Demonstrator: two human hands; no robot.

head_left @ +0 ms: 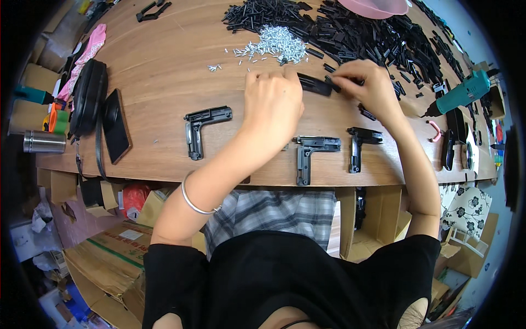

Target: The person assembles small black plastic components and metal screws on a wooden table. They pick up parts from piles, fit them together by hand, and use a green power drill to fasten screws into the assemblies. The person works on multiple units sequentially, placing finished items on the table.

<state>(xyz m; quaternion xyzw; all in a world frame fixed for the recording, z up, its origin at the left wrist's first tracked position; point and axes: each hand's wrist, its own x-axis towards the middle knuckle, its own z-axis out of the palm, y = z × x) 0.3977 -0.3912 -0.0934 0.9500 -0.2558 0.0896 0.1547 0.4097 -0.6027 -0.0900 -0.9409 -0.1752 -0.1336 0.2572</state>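
My left hand (273, 98) is closed on a long black plastic part (314, 84), which sticks out to the right from its fingers. The fingers hide its left end. At that part's right end, my right hand (368, 82) pinches a small black plastic piece (332, 83). Nearer to me lie three L-shaped, pistol-like black plastic shells with their inner sides up: one on the left (198, 129), one in the middle (311, 156) and one on the right (360, 147). Beyond my left hand is a pile of small silver screws (279, 43).
Heaps of black plastic parts (356, 35) cover the far right of the wooden table (164, 71), beside a pink bowl (378, 6). A teal power screwdriver (463, 93) lies right. On the left are a phone (116, 129), a black case (89, 97) and a metal cup (45, 141).
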